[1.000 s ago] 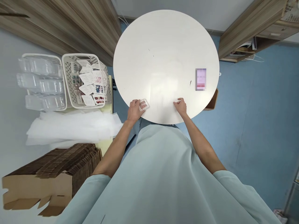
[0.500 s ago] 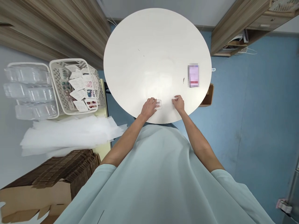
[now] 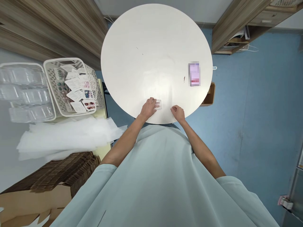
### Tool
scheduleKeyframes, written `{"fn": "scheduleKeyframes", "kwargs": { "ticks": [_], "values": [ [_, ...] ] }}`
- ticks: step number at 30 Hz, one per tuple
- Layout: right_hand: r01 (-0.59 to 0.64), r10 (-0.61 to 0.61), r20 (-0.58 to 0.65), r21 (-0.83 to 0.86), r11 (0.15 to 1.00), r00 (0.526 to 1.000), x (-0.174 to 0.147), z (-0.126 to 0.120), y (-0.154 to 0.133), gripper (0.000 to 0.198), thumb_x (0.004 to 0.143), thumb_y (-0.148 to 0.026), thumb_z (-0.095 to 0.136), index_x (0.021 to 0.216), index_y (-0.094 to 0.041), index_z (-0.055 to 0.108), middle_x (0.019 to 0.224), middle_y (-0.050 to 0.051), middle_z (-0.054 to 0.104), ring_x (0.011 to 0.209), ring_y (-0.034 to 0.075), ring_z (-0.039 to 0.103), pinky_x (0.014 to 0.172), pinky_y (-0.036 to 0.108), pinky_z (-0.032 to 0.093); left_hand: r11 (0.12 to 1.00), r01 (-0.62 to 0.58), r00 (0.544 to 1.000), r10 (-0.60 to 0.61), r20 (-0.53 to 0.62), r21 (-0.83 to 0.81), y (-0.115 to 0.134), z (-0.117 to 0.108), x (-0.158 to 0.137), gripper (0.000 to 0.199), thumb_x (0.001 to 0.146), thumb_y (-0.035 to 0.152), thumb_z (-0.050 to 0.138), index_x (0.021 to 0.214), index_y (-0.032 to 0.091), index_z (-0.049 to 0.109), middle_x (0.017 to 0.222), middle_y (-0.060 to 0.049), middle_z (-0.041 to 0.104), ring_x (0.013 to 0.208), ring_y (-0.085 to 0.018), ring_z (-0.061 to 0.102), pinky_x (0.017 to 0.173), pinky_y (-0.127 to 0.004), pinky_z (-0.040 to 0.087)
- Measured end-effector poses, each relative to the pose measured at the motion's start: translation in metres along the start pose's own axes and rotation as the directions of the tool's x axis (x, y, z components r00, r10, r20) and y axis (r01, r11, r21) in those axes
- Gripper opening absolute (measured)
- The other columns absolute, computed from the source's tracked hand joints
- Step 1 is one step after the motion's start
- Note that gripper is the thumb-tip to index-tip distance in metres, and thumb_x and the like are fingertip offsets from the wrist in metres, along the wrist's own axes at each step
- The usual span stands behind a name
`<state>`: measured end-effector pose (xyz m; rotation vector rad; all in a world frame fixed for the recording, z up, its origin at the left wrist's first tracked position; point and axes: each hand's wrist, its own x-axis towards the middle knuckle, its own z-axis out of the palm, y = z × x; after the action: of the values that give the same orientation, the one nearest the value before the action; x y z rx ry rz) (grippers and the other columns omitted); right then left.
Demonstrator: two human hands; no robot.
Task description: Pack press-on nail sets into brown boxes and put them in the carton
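Observation:
On the white round table [image 3: 132, 72], near its front edge, lies a small clear case of pinkish press-on nails [image 3: 158, 104]. My left hand [image 3: 148, 107] grips the left side of this case, its fingers covering part of it. To the right, apart from the case, my right hand [image 3: 178, 113] is held low over the table with thumb and fingers pinched together. Whatever may be between those fingertips is too small to make out.
A blurred pink-purple rectangle [image 3: 194, 74] lies on the table's right side. Left of the table stand a white basket [image 3: 47, 71] of carded nail sets, stacked clear plastic trays [image 3: 26, 94], white sheets [image 3: 66, 135] and folded brown cardboard [image 3: 61, 173]. A brown box [image 3: 209, 94] sits below the right edge.
My right hand has come down toward the table's front edge, its fingers still pinched. My left hand stays at the nail case. The whole view has shifted slightly.

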<state>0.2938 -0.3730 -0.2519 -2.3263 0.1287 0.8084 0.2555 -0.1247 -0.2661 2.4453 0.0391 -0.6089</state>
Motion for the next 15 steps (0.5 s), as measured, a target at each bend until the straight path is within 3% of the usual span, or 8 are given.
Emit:
{"fn": "scheduleKeyframes", "kwargs": {
  "ticks": [5,10,12,15],
  "values": [
    [0.081,-0.08,0.022,-0.041,0.996,0.997,-0.005,0.003,-0.022,0.011,0.101,-0.031,0.06,0.097,-0.026,0.069,0.102,0.005,0.079,0.091,0.023,0.072,0.083,0.037,0.056,1.0,-0.015,1.0,0.015,-0.016,-0.003,-0.003,0.001,0.0,0.068,0.081,0.012,0.074,0.146,0.019,0.058,0.152,-0.019,0.052,0.14,-0.042,0.051,0.112,-0.055,0.053],
    [0.27,-0.261,0.074,-0.156,0.95,0.962,-0.008,0.021,-0.05,0.013,0.103,-0.029,0.058,0.099,-0.023,0.069,0.109,0.007,0.073,0.095,0.023,0.068,0.082,0.035,0.053,0.991,0.004,0.997,-0.014,-0.072,-0.136,-0.008,0.004,-0.007,0.07,0.084,0.017,0.074,0.152,0.018,0.054,0.161,-0.019,0.048,0.148,-0.04,0.048,0.116,-0.053,0.051],
    [0.316,-0.298,0.114,-0.207,0.926,0.948,-0.008,0.03,-0.062,0.015,0.105,-0.03,0.058,0.1,-0.022,0.07,0.11,0.009,0.071,0.097,0.024,0.066,0.08,0.034,0.052,0.967,0.049,0.984,-0.09,-0.154,-0.252,-0.011,0.005,-0.014,0.061,0.092,0.023,0.069,0.151,0.018,0.055,0.162,-0.019,0.05,0.147,-0.036,0.052,0.118,-0.049,0.049],
    [0.362,-0.321,0.185,-0.275,0.891,0.929,-0.007,0.044,-0.077,0.017,0.108,-0.029,0.058,0.1,-0.022,0.07,0.111,0.01,0.069,0.104,0.025,0.065,0.079,0.034,0.051,0.883,0.164,0.925,-0.293,-0.243,-0.439,-0.014,0.004,-0.027,0.042,0.103,0.031,0.056,0.143,0.018,0.063,0.152,-0.018,0.06,0.132,-0.03,0.065,0.113,-0.044,0.053]
  ]
}}
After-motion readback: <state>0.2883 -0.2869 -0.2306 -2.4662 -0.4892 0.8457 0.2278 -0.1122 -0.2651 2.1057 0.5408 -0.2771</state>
